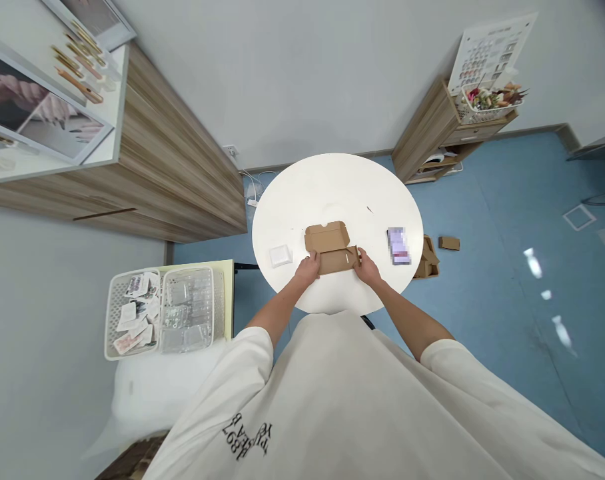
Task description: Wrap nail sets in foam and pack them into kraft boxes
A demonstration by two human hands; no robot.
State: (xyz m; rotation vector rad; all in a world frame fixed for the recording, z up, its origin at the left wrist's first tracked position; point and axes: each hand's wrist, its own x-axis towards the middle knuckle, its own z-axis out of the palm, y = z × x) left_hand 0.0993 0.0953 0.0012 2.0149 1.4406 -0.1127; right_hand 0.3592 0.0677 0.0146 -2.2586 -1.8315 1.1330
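Note:
A flat kraft cardboard box point(334, 248) lies unfolded on a round white table point(337, 187), with its slotted lid flap lying away from me. My left hand point(307, 270) grips the box's near left corner. My right hand point(368, 269) holds its right end, with the fingers on the cardboard edge. To the left of my left hand sits a small white packet point(281, 256). A blurred purple and white printed card or packet point(399, 245) lies near the table's right edge, beyond my right hand.
Cardboard pieces point(426, 259) lie on the blue floor point(487, 200) right of the table. A wood-veneer cabinet point(177, 180) stands on the left. Left of me, a pale table point(222, 293) holds a white basket of papers point(132, 313) and a clear plastic tray point(187, 310).

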